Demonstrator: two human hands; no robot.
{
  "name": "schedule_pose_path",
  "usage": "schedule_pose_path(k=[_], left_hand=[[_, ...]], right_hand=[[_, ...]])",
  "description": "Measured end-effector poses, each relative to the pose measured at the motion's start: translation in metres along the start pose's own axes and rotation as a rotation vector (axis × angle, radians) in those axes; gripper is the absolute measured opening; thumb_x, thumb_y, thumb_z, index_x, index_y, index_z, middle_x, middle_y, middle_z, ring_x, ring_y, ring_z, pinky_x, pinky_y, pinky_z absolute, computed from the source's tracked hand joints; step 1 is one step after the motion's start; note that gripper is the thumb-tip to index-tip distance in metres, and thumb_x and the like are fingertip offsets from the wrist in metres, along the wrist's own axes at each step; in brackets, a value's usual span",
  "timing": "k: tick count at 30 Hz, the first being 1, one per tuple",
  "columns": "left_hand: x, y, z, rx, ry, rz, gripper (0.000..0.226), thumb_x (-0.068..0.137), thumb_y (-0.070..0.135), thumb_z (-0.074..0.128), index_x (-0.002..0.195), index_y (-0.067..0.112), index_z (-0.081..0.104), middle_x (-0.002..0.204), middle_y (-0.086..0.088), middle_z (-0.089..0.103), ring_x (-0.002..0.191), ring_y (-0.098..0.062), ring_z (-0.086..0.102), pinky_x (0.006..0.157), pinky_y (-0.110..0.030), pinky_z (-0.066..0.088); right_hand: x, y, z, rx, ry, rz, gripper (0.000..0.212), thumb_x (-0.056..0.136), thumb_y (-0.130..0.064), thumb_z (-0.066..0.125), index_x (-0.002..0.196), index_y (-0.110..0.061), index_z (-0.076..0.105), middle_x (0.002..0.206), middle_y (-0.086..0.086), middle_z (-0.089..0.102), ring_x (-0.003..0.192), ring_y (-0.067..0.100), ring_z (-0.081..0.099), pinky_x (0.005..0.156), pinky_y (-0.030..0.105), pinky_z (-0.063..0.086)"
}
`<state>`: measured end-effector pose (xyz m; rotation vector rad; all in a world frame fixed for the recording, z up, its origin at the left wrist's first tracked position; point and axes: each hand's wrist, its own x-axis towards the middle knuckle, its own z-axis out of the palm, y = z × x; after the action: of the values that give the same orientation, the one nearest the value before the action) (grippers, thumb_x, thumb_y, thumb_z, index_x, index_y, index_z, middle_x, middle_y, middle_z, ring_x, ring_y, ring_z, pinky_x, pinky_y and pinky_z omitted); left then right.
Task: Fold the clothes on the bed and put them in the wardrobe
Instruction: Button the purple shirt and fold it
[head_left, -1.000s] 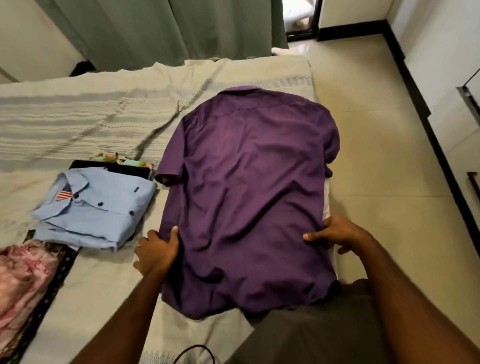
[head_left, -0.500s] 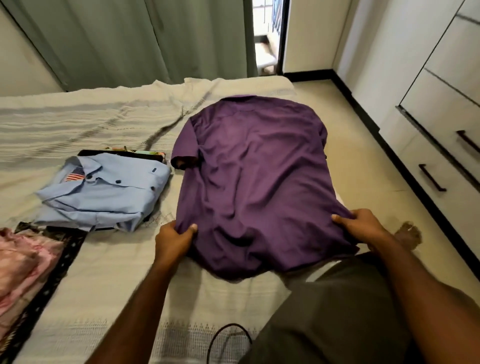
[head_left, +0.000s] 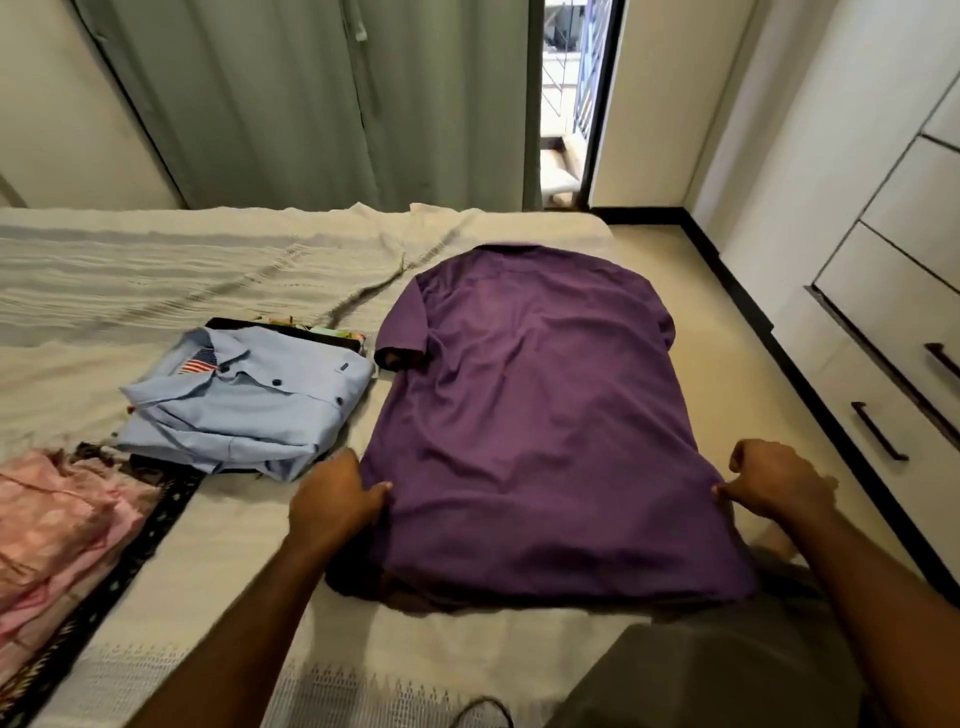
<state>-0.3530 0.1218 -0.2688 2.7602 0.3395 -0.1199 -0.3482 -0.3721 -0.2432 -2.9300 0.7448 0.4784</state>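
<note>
Lying face down on the bed (head_left: 249, 525): purple short-sleeved shirt (head_left: 524, 415), collar at the far end, hem toward the body, right edge running close to the mattress side. Laid flat like this, probably to give a smooth back panel for folding the sides in.

Gripping the left side seam near the hem: left hand (head_left: 332, 501), fingers curled, thumb pinching the cloth edge. Pinching the opposite seam: right hand (head_left: 769, 480), fingers bunched into a loose fist over the fabric. Holding both edges at the same height, likely tensioning the panel to pull out creases before the first fold. Hard to tell, under motion blur, how much cloth is actually trapped in the right hand.

Sitting just left of the purple shirt, not touching it: folded light-blue shirt (head_left: 244, 410), flag tag at the collar, stacked on a dark flat item with a patterned garment peeking out behind. Parked there as the finished pile, by the look of it. Lying at the near left edge: pink patterned cloth (head_left: 57, 525) on a dark patterned fabric.

Covering the bed: beige woven spread, striped toward the far side, wrinkled in the middle. Hanging behind: green curtains (head_left: 311, 98), partly open onto a balcony door (head_left: 571, 104). Standing along the right wall: white wardrobe (head_left: 904, 291) with dark bar handles, drawers closed. Pale floor with black skirting between bed and wardrobe.
</note>
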Motion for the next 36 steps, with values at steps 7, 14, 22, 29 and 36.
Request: schedule_pose_path(k=[7,14,22,29,36], left_hand=[[0.112,0.052,-0.012,-0.323,0.157,0.055,0.047,0.088,0.040,0.073,0.110,0.002,0.055,0.106,-0.020,0.063,0.103,-0.040,0.061,0.079,-0.041,0.044],[0.213,0.079,-0.020,-0.457,0.034,-0.241,0.104,0.076,0.077,0.065,0.142,0.000,0.043,0.140,-0.021,0.052,0.126,-0.040,0.053,0.095,-0.046,0.048],[0.290,0.065,-0.031,-0.475,0.009,-0.240,0.023,0.086,0.013,0.059,0.102,0.000,0.069,0.106,-0.022,0.070,0.098,-0.038,0.068,0.079,-0.042,0.056],[0.360,-0.005,-0.081,-0.760,0.235,-0.606,0.047,0.095,0.022,0.061,0.132,-0.005,0.053,0.132,-0.022,0.060,0.115,-0.042,0.061,0.085,-0.044,0.055],[0.360,-0.013,-0.049,-0.465,-0.034,-0.243,0.088,0.066,0.052,0.090,0.129,0.003,0.052,0.124,-0.013,0.059,0.116,-0.035,0.058,0.095,-0.042,0.051]], right_hand=[[0.030,-0.125,-0.044,0.143,0.130,-0.351,0.020,0.086,-0.042,0.062,0.101,-0.031,0.058,0.111,-0.006,0.059,0.102,0.024,0.061,0.100,0.051,0.043],[0.038,-0.276,-0.038,0.141,0.029,-0.669,0.037,0.089,-0.045,0.062,0.120,-0.027,0.055,0.133,-0.001,0.056,0.126,0.025,0.054,0.101,0.048,0.044],[0.048,-0.332,0.012,0.091,-0.111,-0.764,0.048,0.091,-0.045,0.062,0.130,-0.023,0.044,0.142,-0.002,0.046,0.130,0.026,0.048,0.103,0.053,0.038],[0.056,-0.339,0.021,0.059,-0.052,-0.764,0.034,0.092,-0.042,0.060,0.123,-0.030,0.051,0.136,-0.008,0.048,0.128,0.020,0.046,0.104,0.055,0.033],[0.052,-0.371,0.012,0.113,0.098,-0.790,0.050,0.090,-0.051,0.058,0.133,-0.027,0.047,0.148,-0.006,0.037,0.136,0.021,0.039,0.110,0.055,0.030]])
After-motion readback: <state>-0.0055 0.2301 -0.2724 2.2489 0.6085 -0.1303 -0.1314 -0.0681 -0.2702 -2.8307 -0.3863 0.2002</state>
